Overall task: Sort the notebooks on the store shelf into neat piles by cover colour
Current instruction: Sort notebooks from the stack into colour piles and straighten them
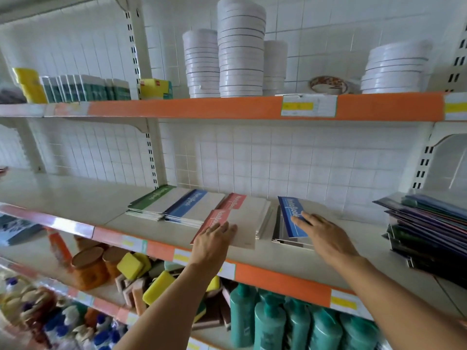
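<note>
On the middle shelf (278, 256) lie notebook piles side by side: a green-spined pile (154, 200), a blue-spined pile (192, 208) and a red-spined pile (252, 213). My left hand (214, 238) rests with straight fingers on a red-spined notebook (242, 231) that lies askew at the front of the red pile. To the right, my right hand (321, 233) touches a dark blue-spined notebook (290, 215), tilted up off a small unsorted pile (280, 236); its fingers look straight across the cover.
A messy stack of dark notebooks (429, 228) fills the shelf's right end. White round stacks (240, 54) and boxes (83, 89) stand on the shelf above. Below are sponges (156, 284), jars (88, 266) and teal bottles (273, 324).
</note>
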The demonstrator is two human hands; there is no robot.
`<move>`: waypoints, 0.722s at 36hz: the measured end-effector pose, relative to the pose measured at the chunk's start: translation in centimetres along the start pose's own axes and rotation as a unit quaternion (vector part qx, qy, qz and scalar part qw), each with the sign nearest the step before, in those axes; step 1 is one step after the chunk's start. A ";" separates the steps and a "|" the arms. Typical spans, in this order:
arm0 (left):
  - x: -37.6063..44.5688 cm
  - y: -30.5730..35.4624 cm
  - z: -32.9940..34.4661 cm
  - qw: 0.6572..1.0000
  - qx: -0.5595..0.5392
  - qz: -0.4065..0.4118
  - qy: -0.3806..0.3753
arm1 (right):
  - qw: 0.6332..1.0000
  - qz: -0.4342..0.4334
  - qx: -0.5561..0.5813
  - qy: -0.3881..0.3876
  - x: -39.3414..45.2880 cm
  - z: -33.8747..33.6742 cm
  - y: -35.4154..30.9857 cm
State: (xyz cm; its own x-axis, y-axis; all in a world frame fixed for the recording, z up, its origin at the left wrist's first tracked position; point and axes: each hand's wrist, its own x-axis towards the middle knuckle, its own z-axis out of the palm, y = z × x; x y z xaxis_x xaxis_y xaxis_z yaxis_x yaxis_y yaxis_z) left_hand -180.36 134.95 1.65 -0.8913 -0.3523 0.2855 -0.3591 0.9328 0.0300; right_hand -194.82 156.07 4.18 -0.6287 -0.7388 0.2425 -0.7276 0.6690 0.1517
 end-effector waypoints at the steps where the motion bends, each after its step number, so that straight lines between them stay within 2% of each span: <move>1: 0.5 -0.3 0.2 1.000 -0.001 0.002 0.000 | 1.000 0.000 0.002 -0.003 0.4 0.2 -0.2; 5: 3.0 -1.7 1.3 1.000 -0.010 0.008 0.005 | 1.000 0.007 0.004 0.000 2.7 1.4 -0.6; 13: 8.5 -4.7 3.8 0.996 -0.002 0.084 0.000 | 0.997 0.076 0.008 -0.001 6.6 3.1 -2.3; 26: 13.4 -7.2 7.1 0.973 -0.016 0.214 -0.089 | 0.989 0.137 -0.024 -0.043 10.5 4.1 -4.6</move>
State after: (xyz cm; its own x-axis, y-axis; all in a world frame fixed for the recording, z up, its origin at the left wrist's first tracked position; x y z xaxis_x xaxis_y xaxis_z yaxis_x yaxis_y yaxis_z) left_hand -191.71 122.98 -1.52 -0.9921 0.0645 0.1077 0.0622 0.9978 -0.0241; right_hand -199.21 144.94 2.09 -0.8228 -0.5322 0.1993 -0.5143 0.8465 0.1372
